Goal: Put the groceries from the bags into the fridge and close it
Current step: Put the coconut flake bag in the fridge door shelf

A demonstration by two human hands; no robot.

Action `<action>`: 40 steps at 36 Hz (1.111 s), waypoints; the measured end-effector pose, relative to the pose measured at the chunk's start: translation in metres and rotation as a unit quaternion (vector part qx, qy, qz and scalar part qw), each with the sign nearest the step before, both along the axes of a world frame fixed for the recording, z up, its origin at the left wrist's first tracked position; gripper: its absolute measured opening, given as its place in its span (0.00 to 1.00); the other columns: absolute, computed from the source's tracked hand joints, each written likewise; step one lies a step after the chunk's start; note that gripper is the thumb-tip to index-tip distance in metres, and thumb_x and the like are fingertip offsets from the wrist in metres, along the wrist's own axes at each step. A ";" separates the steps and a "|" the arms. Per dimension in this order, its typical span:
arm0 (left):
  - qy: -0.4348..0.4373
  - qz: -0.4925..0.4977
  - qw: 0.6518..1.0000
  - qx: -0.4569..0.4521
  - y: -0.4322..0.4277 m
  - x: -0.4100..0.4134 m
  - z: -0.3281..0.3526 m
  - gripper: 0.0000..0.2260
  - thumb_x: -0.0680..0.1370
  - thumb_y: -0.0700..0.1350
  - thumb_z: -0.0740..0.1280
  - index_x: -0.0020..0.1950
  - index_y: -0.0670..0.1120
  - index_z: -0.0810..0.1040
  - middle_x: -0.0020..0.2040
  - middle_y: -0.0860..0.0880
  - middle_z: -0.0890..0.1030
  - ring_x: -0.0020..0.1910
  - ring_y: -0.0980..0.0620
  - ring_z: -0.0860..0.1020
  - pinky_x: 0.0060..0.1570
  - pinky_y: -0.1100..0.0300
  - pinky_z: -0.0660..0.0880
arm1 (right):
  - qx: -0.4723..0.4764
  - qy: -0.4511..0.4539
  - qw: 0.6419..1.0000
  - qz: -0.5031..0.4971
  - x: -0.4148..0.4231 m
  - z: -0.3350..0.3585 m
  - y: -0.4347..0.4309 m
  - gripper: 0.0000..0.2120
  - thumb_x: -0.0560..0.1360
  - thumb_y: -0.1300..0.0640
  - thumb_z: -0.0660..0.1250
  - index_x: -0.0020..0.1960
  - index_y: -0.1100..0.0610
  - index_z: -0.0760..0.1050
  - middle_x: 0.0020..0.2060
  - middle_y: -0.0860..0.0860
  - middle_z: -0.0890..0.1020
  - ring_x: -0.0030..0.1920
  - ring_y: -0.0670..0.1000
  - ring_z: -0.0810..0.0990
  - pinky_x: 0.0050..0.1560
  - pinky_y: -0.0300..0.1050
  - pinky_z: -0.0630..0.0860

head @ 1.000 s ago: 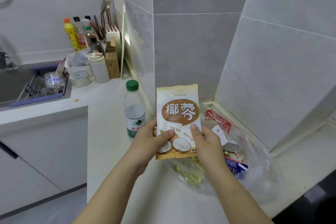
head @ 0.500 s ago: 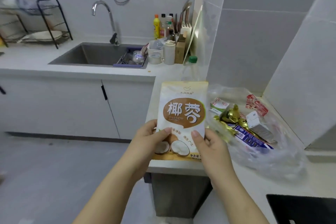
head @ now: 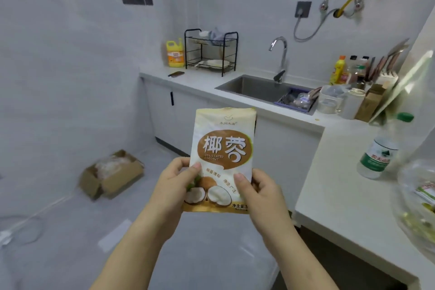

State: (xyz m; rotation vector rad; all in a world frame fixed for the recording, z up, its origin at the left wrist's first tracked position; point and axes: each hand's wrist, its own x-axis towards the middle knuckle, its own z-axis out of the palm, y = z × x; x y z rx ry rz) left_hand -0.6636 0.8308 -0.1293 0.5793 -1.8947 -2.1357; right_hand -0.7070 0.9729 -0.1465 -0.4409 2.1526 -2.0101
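Pinching the lower corners, left hand and right hand hold the desiccated coconut packet upright between them, thumbs on its front, out over the floor, well left of the counter and its water bottle.

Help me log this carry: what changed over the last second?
The person turned left, away from the plastic bag; the coconut packet, earlier above the counter, is now over the floor. Nothing taken or released: left hand and right hand grip its lower part as before.
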 end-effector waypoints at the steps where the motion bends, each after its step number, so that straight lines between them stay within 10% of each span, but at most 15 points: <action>1: 0.003 0.015 1.000 0.001 -0.011 0.009 0.001 0.04 0.79 0.45 0.62 0.49 0.45 0.75 0.41 0.48 0.83 0.38 0.50 0.81 0.36 0.54 0.77 | 0.002 0.002 1.000 0.012 0.005 0.002 -0.013 0.05 0.76 0.53 0.63 0.43 0.51 0.76 0.37 0.46 0.83 0.40 0.44 0.82 0.37 0.37 0.79; 40: 0.118 0.382 0.913 -0.085 -0.360 0.336 0.060 0.07 0.80 0.45 0.60 0.48 0.45 0.76 0.42 0.46 0.84 0.42 0.48 0.83 0.41 0.53 0.78 | -0.096 0.103 0.927 0.348 0.258 0.062 -0.430 0.04 0.75 0.54 0.64 0.42 0.51 0.77 0.36 0.46 0.83 0.35 0.45 0.81 0.30 0.36 0.74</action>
